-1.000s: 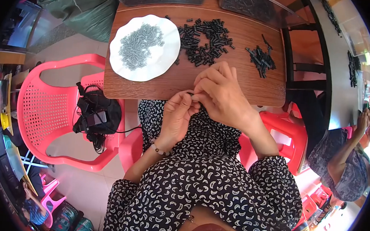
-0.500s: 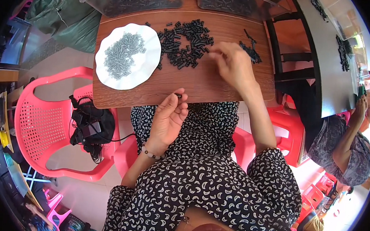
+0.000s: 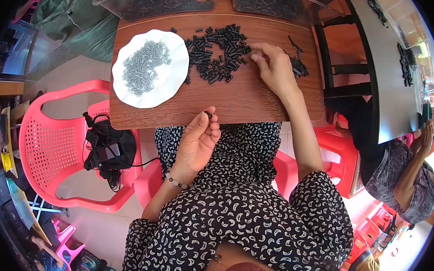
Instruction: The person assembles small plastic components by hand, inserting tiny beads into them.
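Observation:
My left hand (image 3: 198,142) is at the near edge of the brown table, palm up, its thumb and fingertips pinched on a small black cylindrical piece (image 3: 208,114). To the right of a loose pile of black cylindrical pieces (image 3: 225,69), my right hand (image 3: 276,69) hovers low over the tabletop, index finger and thumb a little apart and no piece visible between them. Left of the pile, a white scalloped plate (image 3: 173,85) bears many small clear tube-like pieces (image 3: 144,67). A cluster of dark thin parts (image 3: 299,66) lies partly behind my right hand.
Two clear bins of black parts, one left (image 3: 170,8) and one right (image 3: 269,7), stand at the table's far edge. A pink chair (image 3: 52,145) with a black bag (image 3: 109,149) is on my left. Another person (image 3: 403,181) sits at a grey table on the right.
My right hand, blurred before, now shows sharply beside the pile, its fingers slightly farther from the pieces. My left hand keeps its pinch in nearly the same place.

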### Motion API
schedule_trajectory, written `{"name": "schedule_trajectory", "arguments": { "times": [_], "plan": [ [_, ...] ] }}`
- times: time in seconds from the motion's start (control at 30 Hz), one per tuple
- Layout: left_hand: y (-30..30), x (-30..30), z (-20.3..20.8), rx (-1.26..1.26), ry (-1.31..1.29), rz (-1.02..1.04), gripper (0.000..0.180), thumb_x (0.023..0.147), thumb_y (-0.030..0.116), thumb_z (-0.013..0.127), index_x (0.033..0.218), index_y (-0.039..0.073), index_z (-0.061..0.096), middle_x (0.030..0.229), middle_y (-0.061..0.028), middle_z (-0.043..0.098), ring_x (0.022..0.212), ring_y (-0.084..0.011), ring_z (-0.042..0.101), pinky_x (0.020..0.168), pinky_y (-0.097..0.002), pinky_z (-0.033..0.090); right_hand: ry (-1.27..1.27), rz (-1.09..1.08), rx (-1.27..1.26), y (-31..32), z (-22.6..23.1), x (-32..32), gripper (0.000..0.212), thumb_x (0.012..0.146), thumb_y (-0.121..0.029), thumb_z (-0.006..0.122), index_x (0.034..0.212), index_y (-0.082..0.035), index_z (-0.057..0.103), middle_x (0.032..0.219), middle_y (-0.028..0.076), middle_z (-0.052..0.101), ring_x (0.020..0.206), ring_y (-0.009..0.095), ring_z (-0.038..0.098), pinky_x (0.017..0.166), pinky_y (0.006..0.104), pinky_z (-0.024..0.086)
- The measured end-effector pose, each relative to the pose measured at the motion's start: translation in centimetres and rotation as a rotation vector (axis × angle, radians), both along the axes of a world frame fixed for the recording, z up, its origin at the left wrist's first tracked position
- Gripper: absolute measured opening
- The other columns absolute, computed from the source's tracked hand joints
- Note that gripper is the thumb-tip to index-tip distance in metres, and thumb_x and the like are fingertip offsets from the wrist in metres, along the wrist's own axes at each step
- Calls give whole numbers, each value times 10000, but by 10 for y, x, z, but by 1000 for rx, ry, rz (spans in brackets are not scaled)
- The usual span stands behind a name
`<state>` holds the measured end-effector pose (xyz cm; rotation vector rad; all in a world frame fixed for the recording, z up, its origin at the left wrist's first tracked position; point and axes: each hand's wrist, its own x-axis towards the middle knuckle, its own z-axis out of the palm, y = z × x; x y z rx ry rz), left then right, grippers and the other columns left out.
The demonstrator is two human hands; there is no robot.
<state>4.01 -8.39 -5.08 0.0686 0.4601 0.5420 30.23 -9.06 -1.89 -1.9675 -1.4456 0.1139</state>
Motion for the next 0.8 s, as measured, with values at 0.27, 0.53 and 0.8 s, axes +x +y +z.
{"name": "schedule_trajectory", "arguments": {
  "times": [0.27, 0.53, 0.8],
  "plan": [
    [3, 5, 3, -12, 2, -8, 297, 938, 204, 595, 1152, 1, 563, 954, -44, 608, 817, -113, 538, 716, -226, 472, 1001, 153, 28, -40, 19, -39, 134, 887, -83, 655, 1000, -11, 670, 840, -6, 652, 727, 40, 553, 670, 183, 444],
    [-1, 8, 4, 34, -26, -17, 233, 916, 202, 629, 1103, 64, 615, 957, -18, 637, 820, -100, 582, 736, -219, 494, 1274, 217, 25, -61, 18, -75, 158, 818, -1, 704, 967, 10, 654, 947, 72, 677, 836, 112, 617, 798, 246, 502],
    [-8, 8, 6, 96, -59, -25, 252, 910, 230, 635, 1110, 78, 618, 947, 17, 620, 859, -89, 568, 781, -230, 479, 1367, 254, 116, -70, 17, -98, 164, 828, 15, 691, 983, 21, 636, 957, 67, 644, 880, 120, 615, 815, 249, 502]
  ]
}}
